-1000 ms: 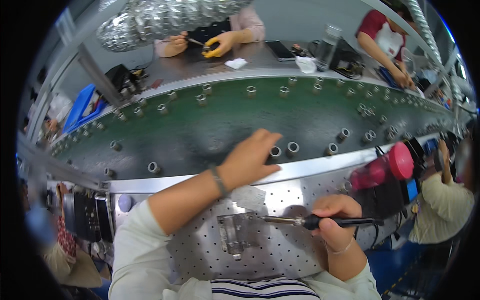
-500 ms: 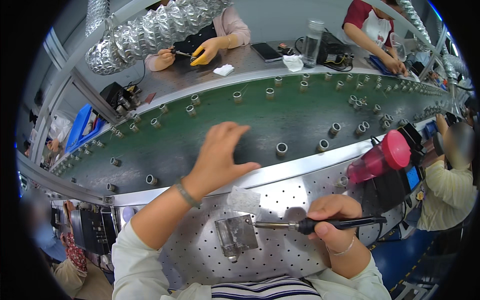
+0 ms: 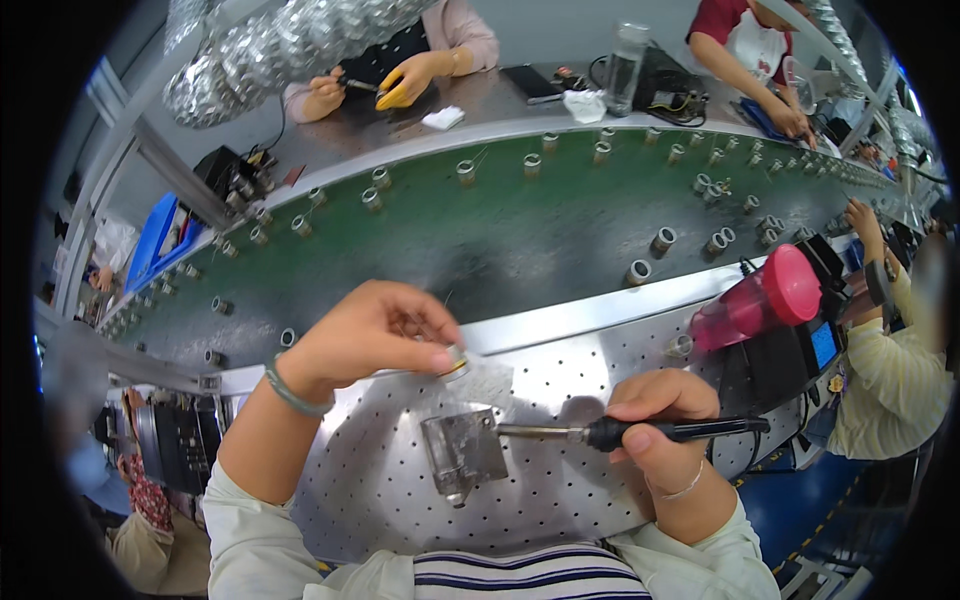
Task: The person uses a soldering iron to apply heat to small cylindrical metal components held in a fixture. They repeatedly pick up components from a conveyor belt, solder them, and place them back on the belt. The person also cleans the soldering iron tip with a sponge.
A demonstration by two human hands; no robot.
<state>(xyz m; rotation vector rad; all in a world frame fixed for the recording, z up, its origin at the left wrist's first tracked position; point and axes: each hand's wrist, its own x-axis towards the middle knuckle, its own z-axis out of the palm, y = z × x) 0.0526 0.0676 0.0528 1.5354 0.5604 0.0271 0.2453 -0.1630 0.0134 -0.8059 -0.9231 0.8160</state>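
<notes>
My left hand (image 3: 375, 335) pinches a small silver metal cylinder (image 3: 457, 363) between thumb and fingers, above the near edge of the conveyor. Below it on the perforated metal table (image 3: 585, 490) lies a pale wipe or paper (image 3: 485, 385), partly behind the hand. My right hand (image 3: 668, 420) is wrapped round the black handle of a soldering iron (image 3: 610, 432). The iron points left, and its tip is at the upper right corner of a small metal block (image 3: 468, 448) with a stained plate. Whether the tip touches the block I cannot tell.
A green conveyor belt (image 3: 420, 240) with several metal cylinders crosses in front. At right stand a pink-lidded bottle (image 3: 760, 295) and a black unit with a blue display (image 3: 823, 345). Across the belt, two people work; a silver duct (image 3: 270, 65) hangs upper left.
My left hand was open over the belt; it has come back toward me and closed on a cylinder that stood there. My right hand keeps the soldering iron almost in place.
</notes>
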